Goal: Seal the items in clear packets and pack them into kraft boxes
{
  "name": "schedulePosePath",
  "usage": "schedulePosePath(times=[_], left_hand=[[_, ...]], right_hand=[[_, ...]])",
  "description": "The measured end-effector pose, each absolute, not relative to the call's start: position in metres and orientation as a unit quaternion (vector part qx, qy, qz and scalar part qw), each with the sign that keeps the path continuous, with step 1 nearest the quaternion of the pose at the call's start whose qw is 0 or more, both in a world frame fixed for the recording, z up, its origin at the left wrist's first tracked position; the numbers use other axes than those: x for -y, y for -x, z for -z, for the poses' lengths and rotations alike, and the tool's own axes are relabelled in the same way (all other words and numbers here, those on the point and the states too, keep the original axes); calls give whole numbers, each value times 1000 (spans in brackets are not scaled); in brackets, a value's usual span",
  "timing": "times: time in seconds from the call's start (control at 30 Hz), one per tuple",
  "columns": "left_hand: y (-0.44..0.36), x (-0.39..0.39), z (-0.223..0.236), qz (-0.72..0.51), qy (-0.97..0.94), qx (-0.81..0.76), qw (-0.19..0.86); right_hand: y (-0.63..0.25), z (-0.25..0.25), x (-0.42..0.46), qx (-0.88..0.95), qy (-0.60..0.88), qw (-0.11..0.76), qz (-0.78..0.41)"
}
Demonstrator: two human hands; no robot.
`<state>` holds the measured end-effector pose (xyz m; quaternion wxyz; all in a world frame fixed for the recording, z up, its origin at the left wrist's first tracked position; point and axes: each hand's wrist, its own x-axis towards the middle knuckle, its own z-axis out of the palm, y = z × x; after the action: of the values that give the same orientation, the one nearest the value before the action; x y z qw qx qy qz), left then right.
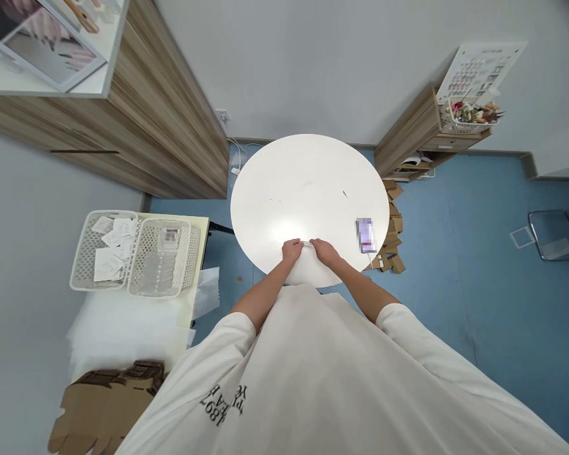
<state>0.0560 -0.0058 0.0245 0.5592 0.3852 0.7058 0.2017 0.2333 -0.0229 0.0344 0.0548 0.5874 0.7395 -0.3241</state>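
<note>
Over the near part of a round white table (308,180), both my hands pinch a small, thin, whitish strip (306,244), one hand at each end. My left hand (291,249) is closed on its left end, with the fingers curled. At the right end, my right hand (325,251) is closed in the same way. The strip is too small to show its exact kind, and my fingers hide its ends. To the right on the table lies a purple rectangular item (366,235), blurred out, with a white cable (370,260) beside it.
A side table (200,234) at left bears a white basket (79,262) of paper slips, another basket (186,237) with clear plastic boxes, and translucent sheets (123,328). Flattened cardboard (107,407) lies below. Cardboard boxes (393,224) sit right of the table. A metal-framed chair (557,234) stands farther right.
</note>
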Motion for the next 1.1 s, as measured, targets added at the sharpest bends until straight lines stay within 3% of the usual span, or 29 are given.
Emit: schedulePosePath(times=[0.23, 0.6, 0.8, 1.1], left_hand=[[-60, 12, -16, -215, -364, -708, 566], [-37, 38, 10, -177, -399, -699, 567], [-34, 49, 7, -162, -423, -690, 565], [-43, 42, 2, -163, -460, -644, 589]], right_hand=[[-222, -40, 26, -755, -591, 79, 271], [-237, -6, 33, -562, -729, -103, 378], [-235, 3, 69, -496, -721, -145, 462], [-219, -8, 64, -527, -693, -153, 468]])
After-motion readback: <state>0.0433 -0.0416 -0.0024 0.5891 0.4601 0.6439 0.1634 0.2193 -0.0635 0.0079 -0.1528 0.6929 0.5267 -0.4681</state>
